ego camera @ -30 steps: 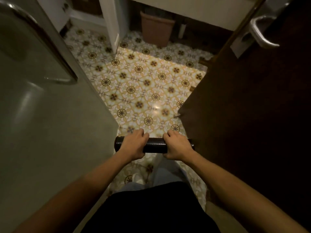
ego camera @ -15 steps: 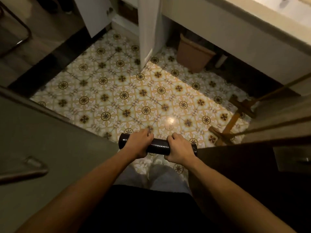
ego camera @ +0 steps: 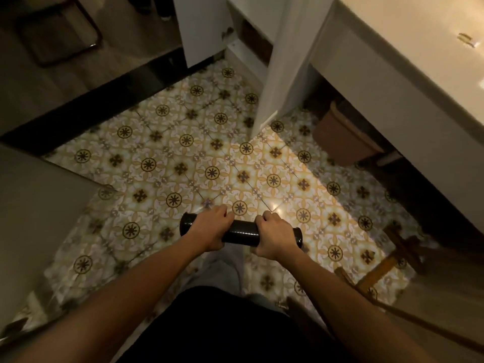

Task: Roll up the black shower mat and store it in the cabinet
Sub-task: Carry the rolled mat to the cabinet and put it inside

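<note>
The black shower mat (ego camera: pixel 241 234) is rolled into a tight horizontal tube, held in front of me above the patterned tile floor. My left hand (ego camera: pixel 210 230) grips its left part and my right hand (ego camera: pixel 275 235) grips its right part, both from above; only the ends and the middle of the roll show. A white cabinet (ego camera: pixel 243 56) stands at the far side of the floor with both doors swung open, the right door (ego camera: pixel 282 61) jutting toward me. Its inside is dark and mostly hidden.
A white vanity counter (ego camera: pixel 408 82) runs along the right with a brown bin (ego camera: pixel 340 137) under it. A wooden stool leg (ego camera: pixel 377 271) sits at the lower right. A grey panel (ego camera: pixel 39 213) fills the left. A dark threshold strip (ego camera: pixel 86 111) borders the tiles at the far left.
The view has swung right and forward past the dark door and grey panel; the open cabinet and vanity now sit closer. Both hands keep the same hold on the rolled mat.
</note>
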A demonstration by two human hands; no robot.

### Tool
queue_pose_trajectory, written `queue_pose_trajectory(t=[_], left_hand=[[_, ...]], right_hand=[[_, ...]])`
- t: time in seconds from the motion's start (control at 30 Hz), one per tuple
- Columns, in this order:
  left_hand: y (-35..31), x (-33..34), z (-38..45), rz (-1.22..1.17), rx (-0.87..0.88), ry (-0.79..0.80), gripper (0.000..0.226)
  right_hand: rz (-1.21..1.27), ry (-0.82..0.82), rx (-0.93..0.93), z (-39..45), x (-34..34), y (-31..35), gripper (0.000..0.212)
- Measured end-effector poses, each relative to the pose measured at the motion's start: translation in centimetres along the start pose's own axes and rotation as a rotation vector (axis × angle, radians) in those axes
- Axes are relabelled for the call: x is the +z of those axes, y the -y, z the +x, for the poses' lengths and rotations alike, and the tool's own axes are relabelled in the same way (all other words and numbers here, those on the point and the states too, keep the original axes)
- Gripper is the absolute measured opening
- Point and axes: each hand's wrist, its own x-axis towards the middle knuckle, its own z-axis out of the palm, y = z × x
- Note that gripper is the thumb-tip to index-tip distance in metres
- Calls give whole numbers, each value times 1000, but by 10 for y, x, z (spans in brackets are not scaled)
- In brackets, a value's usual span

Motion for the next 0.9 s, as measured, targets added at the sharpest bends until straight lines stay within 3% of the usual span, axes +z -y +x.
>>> queue_pose_trajectory(t=[0.27,0.4,0.7,0.9], left_hand=[[93,-62,71,-132,-150,-33,64],[143,-99,104,-134,-158,-18,54],[286,-163,225,-170,-162,58,62],[377,-229,304,-205,-174,53,56]], right_hand=[[-102,35,-206,150,-89,-16,66],[-90,49,-227,209,-127,-14,68],[-40,107,-242,393,-202,-14,72],[-77,143,-247,512,-278,-15,78]])
